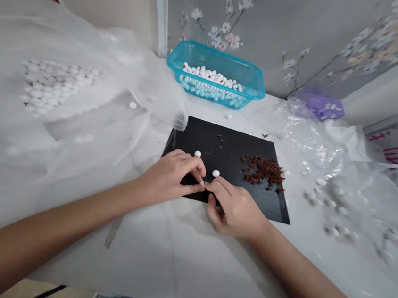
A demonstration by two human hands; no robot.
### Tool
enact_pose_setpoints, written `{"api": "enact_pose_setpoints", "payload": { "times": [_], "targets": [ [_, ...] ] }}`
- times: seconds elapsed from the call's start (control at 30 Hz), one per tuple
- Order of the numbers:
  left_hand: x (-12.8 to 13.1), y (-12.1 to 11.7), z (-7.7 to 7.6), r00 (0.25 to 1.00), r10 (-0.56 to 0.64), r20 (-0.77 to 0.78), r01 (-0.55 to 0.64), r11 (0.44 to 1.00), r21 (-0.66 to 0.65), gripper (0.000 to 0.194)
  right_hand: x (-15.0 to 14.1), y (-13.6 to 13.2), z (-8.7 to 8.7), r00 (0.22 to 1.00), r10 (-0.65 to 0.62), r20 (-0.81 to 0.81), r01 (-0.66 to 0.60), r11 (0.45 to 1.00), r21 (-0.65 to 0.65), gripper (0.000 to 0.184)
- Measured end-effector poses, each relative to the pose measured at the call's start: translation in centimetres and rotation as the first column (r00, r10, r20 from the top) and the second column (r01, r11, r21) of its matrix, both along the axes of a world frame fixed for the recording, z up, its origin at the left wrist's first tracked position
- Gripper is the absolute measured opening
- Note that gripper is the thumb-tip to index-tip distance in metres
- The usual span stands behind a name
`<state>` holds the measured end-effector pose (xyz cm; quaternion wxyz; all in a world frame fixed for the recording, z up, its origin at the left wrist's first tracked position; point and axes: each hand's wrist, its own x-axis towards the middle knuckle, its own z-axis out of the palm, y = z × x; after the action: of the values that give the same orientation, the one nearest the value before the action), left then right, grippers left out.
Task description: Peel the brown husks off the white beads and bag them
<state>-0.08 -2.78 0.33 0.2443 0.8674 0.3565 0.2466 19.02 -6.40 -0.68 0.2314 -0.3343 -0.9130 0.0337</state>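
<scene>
Above a black mat (186,136), my left hand (173,174) pinches a small whitish piece (202,183) between thumb and fingers. My right hand (233,207) meets it there, its thumb and fingers closed at the piece's right side; what they hold is too small to make out. One white oval bead (216,173) lies just beyond the right fingertips. Another white bead (197,153) rests behind the left hand's knuckles. On the mat's right part is a pile of small reddish-brown pieces (262,171).
A turquoise plastic basket (258,91) with many white beads stands against the wall. To the left, a large translucent bag (115,131) holds more beads. Clear plastic bags (310,137) and a purple packet (322,106) lie at the right. A grey strip (114,231) is near the table's front.
</scene>
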Motion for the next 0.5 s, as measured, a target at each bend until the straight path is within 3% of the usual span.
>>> {"api": "enact_pose_setpoints", "payload": {
  "times": [0.37,0.43,0.5],
  "targets": [
    [-0.1,0.0,0.0,1.0,-0.01,-0.009,0.011,0.997,0.078,0.014,-0.3,0.0,1.2,0.99,-0.057,0.128,0.06,0.998,-0.018,0.016],
    [-0.2,0.0,0.0,1.0,-0.005,-0.003,0.005,0.996,0.094,0.014,0.3,0.2,1.4,0.987,-0.116,0.111,0.114,0.993,0.027,0.017],
    [-0.3,0.1,0.0,1.0,0.011,0.001,-0.011,0.994,0.111,0.013,1.3,0.8,1.4,0.96,-0.277,0.026,0.274,0.958,0.089,0.018]
  ]
}}
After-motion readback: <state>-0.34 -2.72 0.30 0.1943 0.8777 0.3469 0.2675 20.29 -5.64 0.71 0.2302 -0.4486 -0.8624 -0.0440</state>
